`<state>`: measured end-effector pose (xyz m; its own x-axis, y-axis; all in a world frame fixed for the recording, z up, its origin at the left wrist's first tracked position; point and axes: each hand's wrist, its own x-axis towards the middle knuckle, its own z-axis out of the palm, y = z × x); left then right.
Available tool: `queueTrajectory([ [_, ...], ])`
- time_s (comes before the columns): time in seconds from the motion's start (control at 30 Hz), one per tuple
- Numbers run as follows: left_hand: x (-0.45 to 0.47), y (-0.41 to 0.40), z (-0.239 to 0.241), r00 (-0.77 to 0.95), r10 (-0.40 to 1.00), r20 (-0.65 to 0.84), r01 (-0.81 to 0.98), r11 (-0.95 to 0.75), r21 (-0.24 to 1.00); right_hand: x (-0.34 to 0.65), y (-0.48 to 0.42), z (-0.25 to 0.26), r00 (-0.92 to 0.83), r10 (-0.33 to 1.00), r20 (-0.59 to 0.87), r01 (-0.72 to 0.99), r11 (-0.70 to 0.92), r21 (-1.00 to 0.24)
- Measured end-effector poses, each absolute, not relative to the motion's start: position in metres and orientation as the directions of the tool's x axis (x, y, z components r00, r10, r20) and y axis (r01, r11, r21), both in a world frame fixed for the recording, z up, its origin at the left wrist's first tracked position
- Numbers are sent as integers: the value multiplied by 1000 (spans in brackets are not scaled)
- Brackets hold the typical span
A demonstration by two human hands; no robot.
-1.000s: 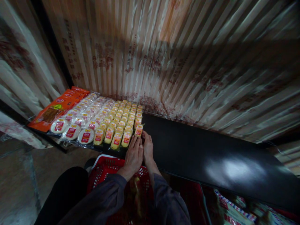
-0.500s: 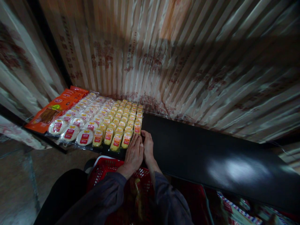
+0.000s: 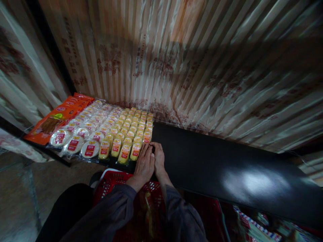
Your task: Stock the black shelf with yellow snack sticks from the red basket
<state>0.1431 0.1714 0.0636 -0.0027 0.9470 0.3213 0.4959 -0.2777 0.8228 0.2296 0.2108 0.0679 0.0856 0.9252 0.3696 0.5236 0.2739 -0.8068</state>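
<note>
Since 1 second earlier, the end pack (image 3: 146, 137) had slipped back and settled into line with its column, where it had jutted up and to the right; both hands had edged forward only slightly with it.

The left hand (image 3: 144, 165) lay back upward over the shelf's near edge, its fingers straight and close together, their tips at the near end of the end pack. The right hand (image 3: 158, 158) stood close against it on the right, fingers bent inward and tips beside those of the left. The undersides of both were hidden, so I could not tell whether either had hold of anything or only pushed.

The end pack was on the shelf (image 3: 207, 154), at the right-hand border of the yellow packs (image 3: 124, 154), which ran back in slanting columns with red labels facing up. At the front, 4 of them showed clearly to the left of the hands. Further left came the white packs (image 3: 90, 149), round and in clear wrap, with 3 plain at the front, and beyond those the orange bags (image 3: 57, 117), overlapping at the far left.

Below the shelf's edge, under the forearms, was the red basket (image 3: 107, 181), with a yellow item (image 3: 149, 205) in shadow inside. Striped cloth (image 3: 161, 67) hung behind the shelf, and printed bags (image 3: 259, 225) lay beneath it on the right.
</note>
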Motion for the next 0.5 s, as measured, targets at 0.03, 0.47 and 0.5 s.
queueTrajectory([
  [0.03, 143, 171, 64, -2, 948, 320, 498, -276, 822, 230, 212, 66, 92, 923, 374, 524, 275, -806],
  [0.47, 142, 170, 66, 15, 941, 338, 539, -292, 790, 235, 220, 55, 55, 956, 289, 572, 207, -793],
  [0.5, 142, 170, 66, 21, 940, 340, 543, -297, 786, 235, 219, 56, 44, 957, 286, 570, 210, -794],
])
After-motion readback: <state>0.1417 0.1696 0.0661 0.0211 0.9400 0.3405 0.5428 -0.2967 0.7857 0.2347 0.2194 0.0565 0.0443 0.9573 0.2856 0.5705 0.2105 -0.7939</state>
